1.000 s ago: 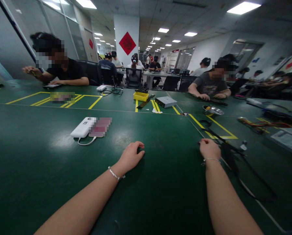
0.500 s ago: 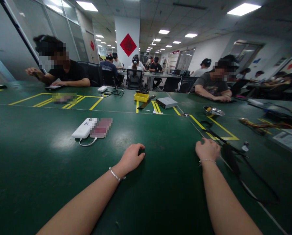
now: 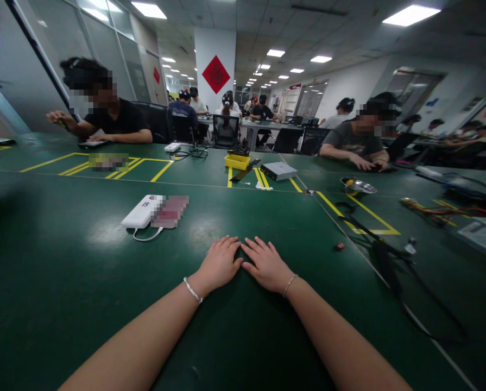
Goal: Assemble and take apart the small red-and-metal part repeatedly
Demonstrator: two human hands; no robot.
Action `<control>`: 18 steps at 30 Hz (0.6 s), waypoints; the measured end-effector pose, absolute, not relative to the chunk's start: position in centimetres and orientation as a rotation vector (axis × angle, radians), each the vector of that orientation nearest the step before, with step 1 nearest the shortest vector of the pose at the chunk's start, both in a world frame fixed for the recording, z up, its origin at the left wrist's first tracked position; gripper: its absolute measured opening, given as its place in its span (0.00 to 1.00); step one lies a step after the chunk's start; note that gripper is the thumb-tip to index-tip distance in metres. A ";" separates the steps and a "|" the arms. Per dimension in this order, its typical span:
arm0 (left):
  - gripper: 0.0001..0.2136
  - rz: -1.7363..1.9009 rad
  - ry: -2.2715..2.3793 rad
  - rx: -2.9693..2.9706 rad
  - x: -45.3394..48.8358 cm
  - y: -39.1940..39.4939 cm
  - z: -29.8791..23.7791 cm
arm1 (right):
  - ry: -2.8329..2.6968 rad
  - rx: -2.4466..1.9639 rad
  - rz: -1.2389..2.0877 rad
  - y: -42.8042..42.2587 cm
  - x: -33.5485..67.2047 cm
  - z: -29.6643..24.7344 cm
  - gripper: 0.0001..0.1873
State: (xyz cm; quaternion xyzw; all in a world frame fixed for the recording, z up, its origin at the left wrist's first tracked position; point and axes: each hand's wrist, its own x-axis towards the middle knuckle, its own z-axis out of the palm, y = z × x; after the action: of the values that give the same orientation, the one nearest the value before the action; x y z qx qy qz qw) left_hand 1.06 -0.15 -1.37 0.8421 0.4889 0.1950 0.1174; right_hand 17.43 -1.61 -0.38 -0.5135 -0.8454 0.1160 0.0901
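Observation:
My left hand [image 3: 221, 264] lies flat on the green table [image 3: 83, 304], fingers stretched out and holding nothing. Beside it, my right hand [image 3: 267, 264] also rests palm down with its fingers spread. The fingertips of the two hands meet or nearly meet in the middle. Farther to the right, a small red object [image 3: 339, 246] sits alone on the tabletop; its kind is too small to make out. Ahead and left of my hands lies a white power bank [image 3: 142, 212] marked 15, with a short white cable [image 3: 148, 237] and a blurred-out flat reddish item [image 3: 170, 212] against it.
On the right, a black cable [image 3: 385, 266] runs along a table seam. Farther back are a metal bowl [image 3: 357, 186], a grey box [image 3: 279, 171], a yellow bin [image 3: 237, 162] and bundled coloured wires [image 3: 434, 209]. Two people sit across the table, left and right.
My right hand has moved left from beside the black cable to lie next to my left hand. The small red object now shows where it was. My left fingers have straightened out.

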 end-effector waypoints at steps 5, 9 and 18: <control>0.19 0.564 1.403 2.462 0.9 -0.1 -1.0 | -2.375 -1.683 0.153 0.1 21.4 0.4 0.23; 0.19 0.548 1.395 2.426 0.8 -0.1 -0.7 | -1.958 -2.111 -0.196 1.1 29.0 0.7 0.24; 0.19 0.560 1.392 2.444 0.8 -0.2 -0.6 | -1.460 -2.570 -0.009 0.8 36.7 -0.3 0.20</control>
State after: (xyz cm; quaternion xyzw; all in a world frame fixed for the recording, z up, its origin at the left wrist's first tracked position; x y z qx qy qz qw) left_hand 0.82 -0.23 -0.60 0.8442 0.4808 0.1934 0.1366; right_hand 36.69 0.84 -0.34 -0.8657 -0.4919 -0.0031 0.0926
